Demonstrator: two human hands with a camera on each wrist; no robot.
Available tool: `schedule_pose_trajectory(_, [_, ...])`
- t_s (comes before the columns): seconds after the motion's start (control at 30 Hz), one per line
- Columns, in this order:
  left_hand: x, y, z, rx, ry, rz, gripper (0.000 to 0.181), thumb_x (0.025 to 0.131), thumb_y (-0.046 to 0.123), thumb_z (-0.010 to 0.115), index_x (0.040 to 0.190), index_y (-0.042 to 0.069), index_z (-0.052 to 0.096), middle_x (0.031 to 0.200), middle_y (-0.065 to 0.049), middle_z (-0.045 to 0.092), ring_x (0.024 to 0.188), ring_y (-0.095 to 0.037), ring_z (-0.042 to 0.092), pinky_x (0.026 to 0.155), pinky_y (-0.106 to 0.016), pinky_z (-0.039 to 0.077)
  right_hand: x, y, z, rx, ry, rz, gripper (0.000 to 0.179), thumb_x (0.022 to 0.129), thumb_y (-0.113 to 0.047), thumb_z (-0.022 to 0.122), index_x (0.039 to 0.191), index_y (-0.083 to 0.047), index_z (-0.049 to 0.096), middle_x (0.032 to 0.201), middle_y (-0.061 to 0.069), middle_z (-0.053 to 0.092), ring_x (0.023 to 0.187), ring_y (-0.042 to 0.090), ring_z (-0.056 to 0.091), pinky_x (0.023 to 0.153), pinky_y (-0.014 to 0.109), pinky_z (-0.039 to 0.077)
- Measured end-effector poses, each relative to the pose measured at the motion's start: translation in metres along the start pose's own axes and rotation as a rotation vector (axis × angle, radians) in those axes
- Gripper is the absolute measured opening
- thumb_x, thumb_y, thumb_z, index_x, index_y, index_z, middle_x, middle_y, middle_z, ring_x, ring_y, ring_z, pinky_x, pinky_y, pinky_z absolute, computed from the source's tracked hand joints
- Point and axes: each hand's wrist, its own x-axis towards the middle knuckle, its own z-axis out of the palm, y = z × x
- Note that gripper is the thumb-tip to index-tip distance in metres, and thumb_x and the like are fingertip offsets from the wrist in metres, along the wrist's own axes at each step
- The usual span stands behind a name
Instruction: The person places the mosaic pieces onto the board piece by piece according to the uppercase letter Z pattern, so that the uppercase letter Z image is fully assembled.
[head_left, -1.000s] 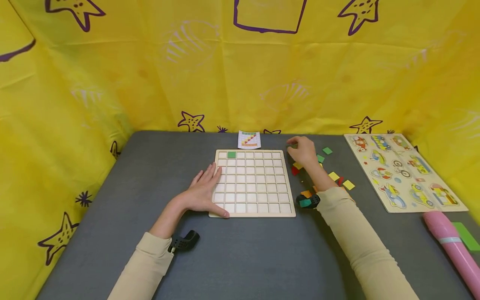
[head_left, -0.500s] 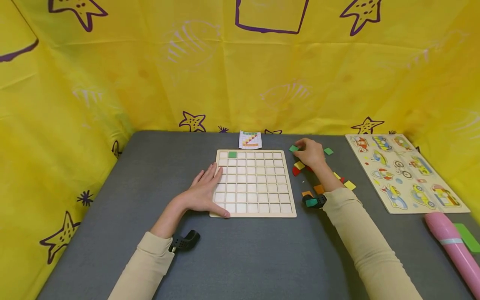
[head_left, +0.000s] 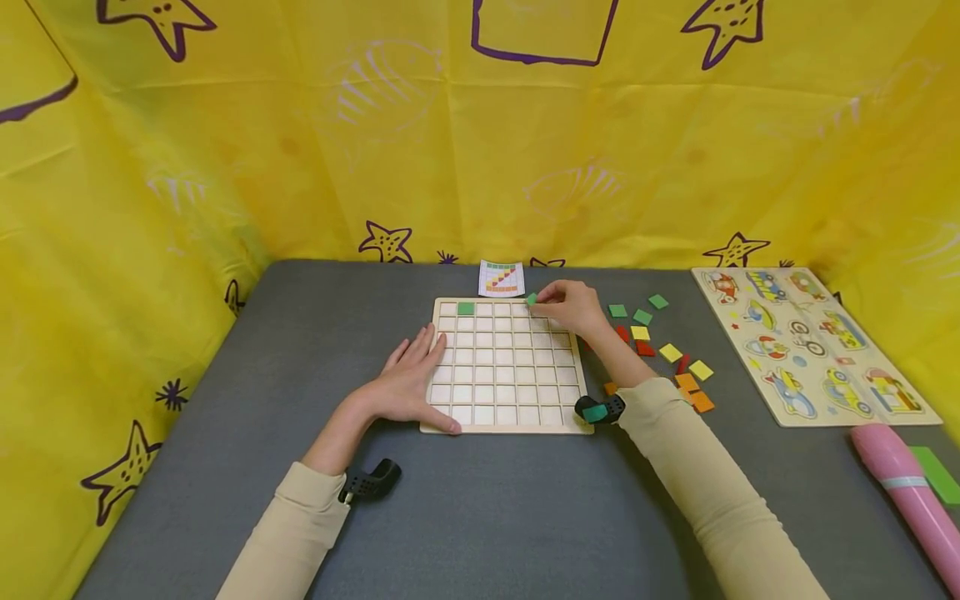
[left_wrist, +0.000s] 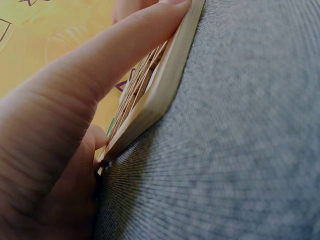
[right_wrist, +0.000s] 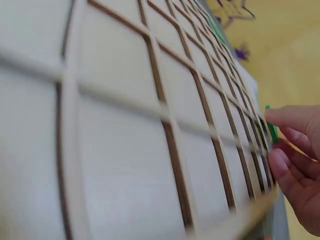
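L hand point(head_left: 408, 383) lies spread wide — thumb on near edge of board point(head_left: 505, 396), fingers on its left side. Farther off, R hand point(head_left: 576, 307), grip narrow, pinches green tile point(head_left: 532, 299) at far edge; another tile point(head_left: 466, 308) sits in far row. Step: prob. placing — next calls for squaring it w/ a cell. Card point(head_left: 501, 279) behind.
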Motion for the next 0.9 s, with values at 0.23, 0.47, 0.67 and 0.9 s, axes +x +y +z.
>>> schedule_pose_trajectory(0.23, [0.000, -0.001, 0.000, 0.015, -0.005, -0.002, 0.140, 0.060, 0.075, 0.075, 0.156, 0.002, 0.003, 0.160, -0.018, -0.012, 0.148, -0.028, -0.010, 0.115, -0.049, -0.002, 0.006, -0.025, 0.027, -0.025, -0.086, -0.142, 0.012, 0.088, -0.017, 0.073, 0.093, -0.006, 0.072, 0.088, 0.007, 0.066, 0.081, 0.023, 0.059, 0.073, 0.035, 0.046])
schedule_pose_trajectory(0.47, [0.000, 0.001, -0.002, 0.018, -0.018, -0.005, 0.140, 0.061, 0.076, 0.074, 0.156, 0.002, 0.003, 0.160, -0.019, -0.012, 0.148, -0.029, -0.010, 0.115, -0.050, -0.001, 0.011, -0.039, 0.043, -0.051, -0.104, -0.222, 0.010, 0.089, -0.012, 0.071, 0.095, -0.005, 0.074, 0.097, 0.009, 0.066, 0.091, 0.024, 0.060, 0.082, 0.037, 0.048])
schedule_pose_trajectory(0.67, [0.000, 0.001, -0.001, 0.018, -0.021, -0.001, 0.139, 0.062, 0.075, 0.074, 0.156, 0.002, 0.003, 0.161, -0.018, -0.012, 0.148, -0.028, -0.010, 0.115, -0.050, -0.001, 0.010, -0.041, 0.048, 0.011, -0.116, -0.195, 0.019, 0.092, -0.010, 0.066, 0.110, -0.005, 0.073, 0.109, 0.010, 0.068, 0.102, 0.025, 0.061, 0.088, 0.039, 0.049])
schedule_pose_trajectory(0.9, [-0.001, 0.001, -0.001, 0.007, -0.014, -0.002, 0.139, 0.062, 0.074, 0.075, 0.155, 0.001, 0.003, 0.160, -0.019, -0.011, 0.148, -0.030, -0.009, 0.115, -0.051, -0.001, 0.007, -0.039, 0.046, 0.169, -0.159, -0.117, 0.032, 0.099, -0.005, 0.053, 0.130, -0.006, 0.062, 0.124, 0.010, 0.066, 0.116, 0.025, 0.059, 0.095, 0.038, 0.047])
